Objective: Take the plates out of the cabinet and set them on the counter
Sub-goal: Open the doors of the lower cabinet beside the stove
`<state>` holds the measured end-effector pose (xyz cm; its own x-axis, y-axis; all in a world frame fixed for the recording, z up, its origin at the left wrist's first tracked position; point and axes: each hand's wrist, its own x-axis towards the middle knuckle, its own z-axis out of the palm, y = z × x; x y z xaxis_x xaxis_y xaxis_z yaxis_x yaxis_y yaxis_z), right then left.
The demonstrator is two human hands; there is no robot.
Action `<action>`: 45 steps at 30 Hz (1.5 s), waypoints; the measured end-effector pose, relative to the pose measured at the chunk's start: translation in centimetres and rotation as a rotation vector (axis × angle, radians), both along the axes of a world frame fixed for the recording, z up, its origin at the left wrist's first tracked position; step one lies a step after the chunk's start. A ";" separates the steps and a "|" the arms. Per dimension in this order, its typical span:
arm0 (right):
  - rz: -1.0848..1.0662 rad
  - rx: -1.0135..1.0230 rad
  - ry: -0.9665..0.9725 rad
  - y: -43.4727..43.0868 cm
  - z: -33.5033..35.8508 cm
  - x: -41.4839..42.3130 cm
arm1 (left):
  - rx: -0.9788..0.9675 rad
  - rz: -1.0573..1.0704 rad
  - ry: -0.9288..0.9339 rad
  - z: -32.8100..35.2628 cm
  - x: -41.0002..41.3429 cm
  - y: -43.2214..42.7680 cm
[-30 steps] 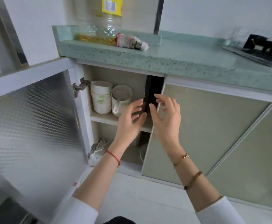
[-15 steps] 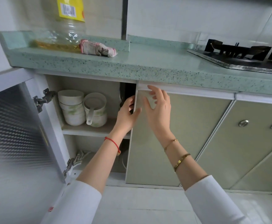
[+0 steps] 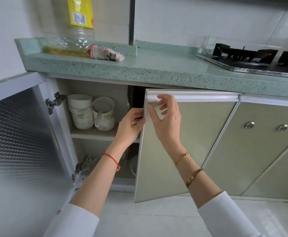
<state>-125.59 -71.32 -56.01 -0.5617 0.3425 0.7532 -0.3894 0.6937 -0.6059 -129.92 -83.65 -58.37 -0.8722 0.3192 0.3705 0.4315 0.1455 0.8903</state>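
Door (image 3: pixel 187 142) swung ajar; left hand (image 3: pixel 131 125) and right hand (image 3: pixel 167 120) grip its edge.

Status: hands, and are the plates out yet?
Both on the door edge, left hand and right hand gripping; it's partly open. No plates on the counter; only bowls show on the shelf. That door hides the right side.

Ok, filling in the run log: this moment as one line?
door: ajar | left hand: grips door edge | right hand: holds door top corner | bowls: stacked on shelf | plates: none on counter
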 end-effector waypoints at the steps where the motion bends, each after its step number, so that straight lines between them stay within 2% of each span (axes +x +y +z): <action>1: 0.010 -0.017 0.016 0.0 0.0 0.7 | 0.002 -0.022 -0.006 0.0 0.6 -0.2; 8: -0.008 0.059 0.055 0.8 0.9 6.2 | 0.043 -0.176 -0.034 0.0 5.3 -1.1; 20: -0.130 0.135 0.022 3.3 1.6 17.3 | 0.037 -0.415 0.061 -0.6 13.3 2.4; 24: -0.244 0.140 0.073 5.2 1.9 20.4 | 0.090 -0.513 0.042 -0.6 15.5 5.1; 34: -0.556 0.298 0.127 10.9 1.2 26.9 | 0.170 -0.615 0.167 -1.0 21.6 13.7; 38: -0.690 0.310 0.071 13.2 1.1 29.1 | 0.188 -0.629 0.289 -0.9 23.8 17.9; 45: -0.798 0.426 -0.158 16.9 1.8 31.6 | 0.135 -0.558 0.419 -0.7 25.9 23.1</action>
<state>-93.95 -54.41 -54.25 -0.3845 0.3841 0.8394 0.3668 0.8980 -0.2429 -104.01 -60.51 -59.06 -0.3672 0.6045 0.7069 0.7194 -0.2972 0.6278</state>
